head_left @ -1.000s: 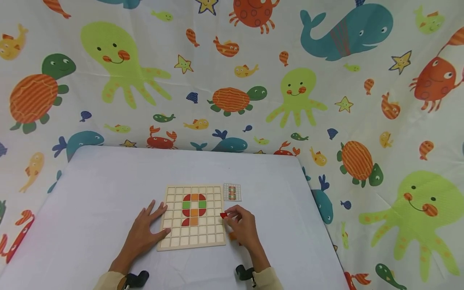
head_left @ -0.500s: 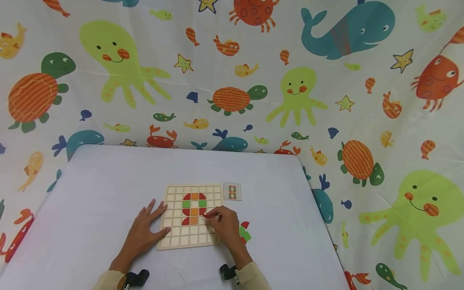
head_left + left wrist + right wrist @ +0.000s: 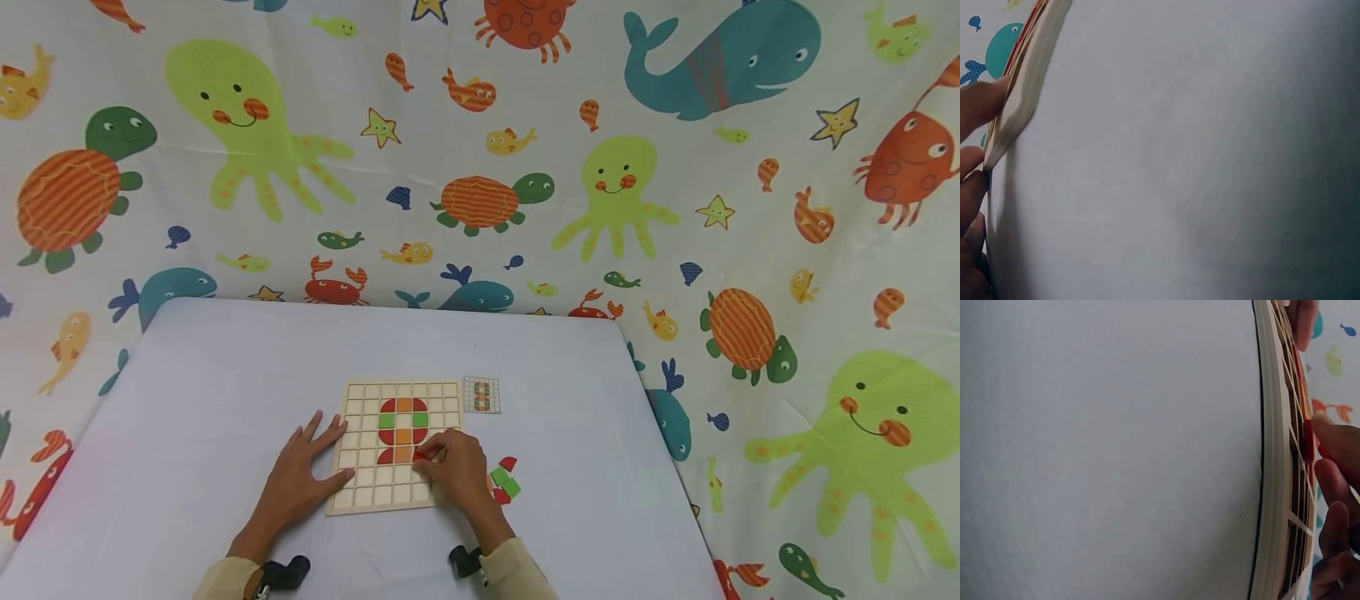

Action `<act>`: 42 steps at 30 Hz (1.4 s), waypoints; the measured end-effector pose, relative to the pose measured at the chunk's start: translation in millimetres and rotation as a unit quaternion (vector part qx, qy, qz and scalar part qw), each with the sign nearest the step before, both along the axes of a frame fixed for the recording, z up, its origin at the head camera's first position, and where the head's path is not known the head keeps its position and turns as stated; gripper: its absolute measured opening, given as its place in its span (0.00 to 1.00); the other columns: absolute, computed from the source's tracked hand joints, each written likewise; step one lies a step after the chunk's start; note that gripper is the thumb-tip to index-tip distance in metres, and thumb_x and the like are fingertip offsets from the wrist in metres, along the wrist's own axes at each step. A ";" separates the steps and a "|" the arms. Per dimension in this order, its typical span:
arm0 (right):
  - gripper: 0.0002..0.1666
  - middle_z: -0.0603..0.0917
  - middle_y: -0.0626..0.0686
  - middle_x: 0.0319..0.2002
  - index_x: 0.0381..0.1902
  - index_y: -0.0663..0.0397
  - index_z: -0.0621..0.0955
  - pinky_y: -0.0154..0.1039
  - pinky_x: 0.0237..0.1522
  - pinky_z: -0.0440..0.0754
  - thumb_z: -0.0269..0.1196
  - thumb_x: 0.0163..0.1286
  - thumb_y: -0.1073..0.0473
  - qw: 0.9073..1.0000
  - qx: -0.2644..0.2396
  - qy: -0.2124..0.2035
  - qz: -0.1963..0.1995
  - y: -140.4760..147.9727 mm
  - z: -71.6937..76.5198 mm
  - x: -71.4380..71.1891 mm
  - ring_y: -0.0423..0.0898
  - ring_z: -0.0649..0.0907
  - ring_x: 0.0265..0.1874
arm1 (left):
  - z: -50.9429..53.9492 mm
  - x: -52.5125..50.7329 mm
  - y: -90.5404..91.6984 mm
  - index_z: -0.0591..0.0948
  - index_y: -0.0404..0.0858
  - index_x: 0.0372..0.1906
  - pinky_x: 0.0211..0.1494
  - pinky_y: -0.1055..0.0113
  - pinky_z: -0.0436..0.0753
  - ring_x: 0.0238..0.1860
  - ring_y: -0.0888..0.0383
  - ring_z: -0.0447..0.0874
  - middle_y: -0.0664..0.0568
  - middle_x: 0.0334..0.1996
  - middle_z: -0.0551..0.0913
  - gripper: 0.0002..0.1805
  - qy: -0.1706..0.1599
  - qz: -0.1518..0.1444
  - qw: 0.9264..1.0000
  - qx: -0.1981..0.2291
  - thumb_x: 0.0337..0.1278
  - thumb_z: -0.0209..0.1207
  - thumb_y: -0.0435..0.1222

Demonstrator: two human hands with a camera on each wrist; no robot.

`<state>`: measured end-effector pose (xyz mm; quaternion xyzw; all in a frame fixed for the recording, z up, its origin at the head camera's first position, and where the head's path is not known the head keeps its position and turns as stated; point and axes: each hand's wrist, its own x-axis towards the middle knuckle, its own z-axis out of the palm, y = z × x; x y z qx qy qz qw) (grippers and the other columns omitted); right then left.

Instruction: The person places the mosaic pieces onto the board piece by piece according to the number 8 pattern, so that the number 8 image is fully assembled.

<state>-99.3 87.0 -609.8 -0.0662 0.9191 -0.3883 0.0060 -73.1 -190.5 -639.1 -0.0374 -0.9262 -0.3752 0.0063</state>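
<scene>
- Far left: possible slide or twist of the wooden board [image 3: 366, 477], from too light a press by the left hand [image 3: 300, 471]. Spread wide there, forefinger and thumb apart along the left edge, nothing enclosed in the grip. Cannot tell how firmly pressed.
- Further in, on the grid: some risk of jostling the orange piece [image 3: 403, 454], from too strong a leftward push at the neighbouring cell.
- Just right of that: the red piece [image 3: 418, 455], down at the grid; hard to tell whether seated in the cell or just above. Likely trouble: a corner caught on a raised divider, or a curve facing the wrong way, from a tilted pinch or too early a release.
- Over the board's right half: the right hand [image 3: 457, 471], reaching in from lower right, narrow in grip, thumb and forefinger pinching the red piece. Possible misjudged alignment, with the cell partly covered by those fingers.
- Upper right, just beside the board: a small pattern card [image 3: 482, 395]. Could be nudged askew by a careless upward withdrawal.
- Furthest right: loose pieces [image 3: 512, 487], red and green, on the white table [image 3: 585, 417] near the right hand. Could be scattered by too low a sweep back.
</scene>
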 end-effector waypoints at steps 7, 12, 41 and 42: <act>0.06 0.85 0.36 0.28 0.32 0.39 0.91 0.28 0.28 0.73 0.81 0.61 0.50 1.000 0.008 -0.011 -0.023 -1.4 -2.4 -3.1 0.32 0.75 0.28 | -0.7 -0.2 -0.1 0.74 0.39 0.77 0.79 0.23 0.58 0.80 0.20 0.55 0.27 0.81 0.61 0.48 0.000 0.000 1.000 -0.001 0.51 0.76 0.53; 0.06 0.86 0.35 0.29 0.32 0.38 0.91 0.30 0.32 0.73 0.81 0.61 0.51 0.998 0.009 -0.034 -0.042 -2.0 -1.7 -5.1 0.33 0.76 0.30 | -2.7 -0.9 -0.1 0.74 0.40 0.77 0.79 0.23 0.58 0.80 0.21 0.56 0.28 0.81 0.62 0.48 0.004 -0.002 1.000 0.002 0.51 0.76 0.53; 0.05 0.85 0.36 0.28 0.32 0.40 0.92 0.30 0.30 0.73 0.81 0.61 0.52 0.998 0.010 -0.031 -0.054 0.8 5.7 -2.1 0.33 0.76 0.30 | -3.1 -1.0 -0.4 0.74 0.39 0.76 0.85 0.31 0.54 0.80 0.24 0.58 0.29 0.79 0.65 0.47 0.029 -0.002 1.000 0.009 0.52 0.76 0.51; 0.06 0.86 0.37 0.28 0.33 0.40 0.92 0.29 0.29 0.73 0.81 0.61 0.52 0.998 0.003 -0.031 -0.058 2.2 6.5 -2.6 0.33 0.76 0.29 | -3.1 -1.2 -0.4 0.74 0.39 0.76 0.85 0.31 0.55 0.80 0.23 0.58 0.29 0.79 0.65 0.47 0.029 -0.001 1.000 0.009 0.52 0.76 0.51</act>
